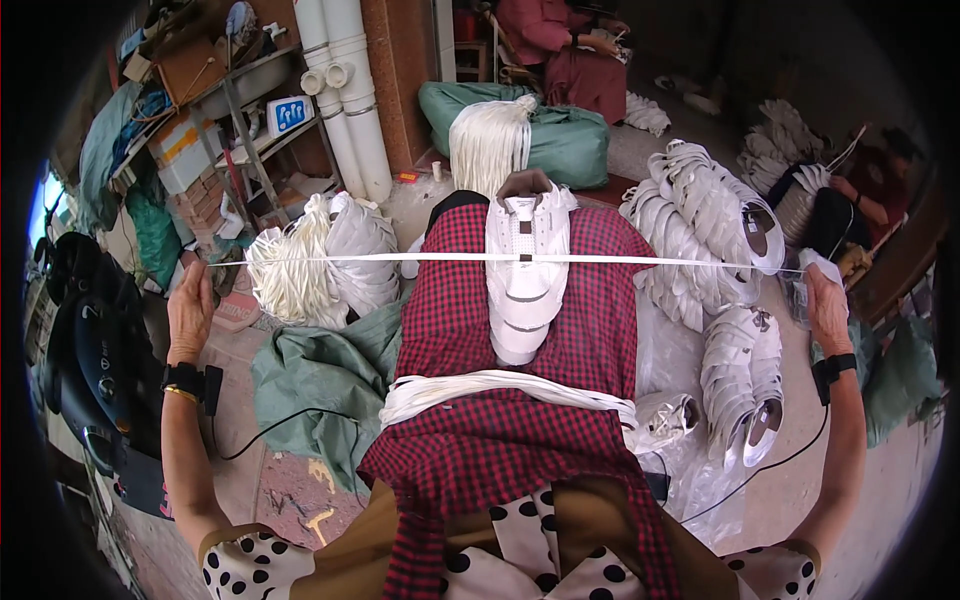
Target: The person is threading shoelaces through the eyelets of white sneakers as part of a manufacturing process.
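A white shoelace (400,257) is stretched nearly straight from side to side in front of me. My left hand (190,305) is closed on its left end, and my right hand (825,305) is closed on its right end, with something pale and cloth-like about the fingers. The lace's middle crosses the front of a white shoe upper (545,225) with a brown lining; whether it passes through eyelets is too small to tell. That upper tops a nested row of uppers on my red-and-black checked apron (440,300). A bundle of white laces (500,385) lies across my lap.
Stacked white uppers (690,220) stand at right, with a shorter row (735,370) nearer. A heap of laces and uppers (320,255) sits at left by a green sack (310,370). More laces drape over a green bale (575,145) ahead. Two other people sit beyond.
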The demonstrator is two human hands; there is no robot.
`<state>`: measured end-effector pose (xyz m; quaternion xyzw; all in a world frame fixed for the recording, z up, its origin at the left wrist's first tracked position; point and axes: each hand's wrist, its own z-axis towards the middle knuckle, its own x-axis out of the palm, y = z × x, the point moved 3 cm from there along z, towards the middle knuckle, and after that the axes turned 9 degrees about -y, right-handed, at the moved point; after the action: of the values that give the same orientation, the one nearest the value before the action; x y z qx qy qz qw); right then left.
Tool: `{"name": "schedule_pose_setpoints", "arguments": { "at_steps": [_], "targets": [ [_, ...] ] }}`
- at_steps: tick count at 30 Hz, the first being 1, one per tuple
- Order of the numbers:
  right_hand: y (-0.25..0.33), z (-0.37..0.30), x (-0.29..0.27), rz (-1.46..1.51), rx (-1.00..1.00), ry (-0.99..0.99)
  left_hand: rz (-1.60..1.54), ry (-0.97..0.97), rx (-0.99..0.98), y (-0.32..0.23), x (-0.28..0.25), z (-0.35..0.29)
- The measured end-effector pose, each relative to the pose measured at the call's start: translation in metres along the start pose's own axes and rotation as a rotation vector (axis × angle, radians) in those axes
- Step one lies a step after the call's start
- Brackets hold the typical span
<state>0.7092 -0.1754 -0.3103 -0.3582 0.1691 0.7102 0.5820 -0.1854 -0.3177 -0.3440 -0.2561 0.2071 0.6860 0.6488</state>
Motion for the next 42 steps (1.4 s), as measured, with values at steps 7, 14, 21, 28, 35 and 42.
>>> {"name": "schedule_pose_setpoints", "arguments": {
  "at_steps": [7, 14, 21, 28, 35, 42],
  "targets": [
    [-0.079, -0.023, -0.022, -0.155, 0.166, -0.049, 0.136, -0.046, -0.008, 0.035, -0.037, -0.001],
    [-0.163, -0.056, -0.044, -0.338, 0.408, -0.075, 0.273, -0.184, -0.013, 0.088, -0.055, -0.017],
    [-0.175, -0.074, -0.040, -0.730, 0.542, -0.473, 0.488, -0.342, 0.063, 0.073, -0.077, -0.027],
    [-0.052, -0.026, 0.085, 0.455, 0.510, -0.719, -0.111, -0.617, -0.201, -0.021, -0.026, 0.011],
    [0.257, 0.075, 0.118, 1.475, 0.415, -0.213, -1.186, -0.202, -0.343, -0.192, 0.113, 0.038],
    [0.329, 0.075, 0.126, 1.390, 0.247, 0.199, -1.537, 0.253, -0.371, -0.332, 0.167, 0.020]
  ]
}}
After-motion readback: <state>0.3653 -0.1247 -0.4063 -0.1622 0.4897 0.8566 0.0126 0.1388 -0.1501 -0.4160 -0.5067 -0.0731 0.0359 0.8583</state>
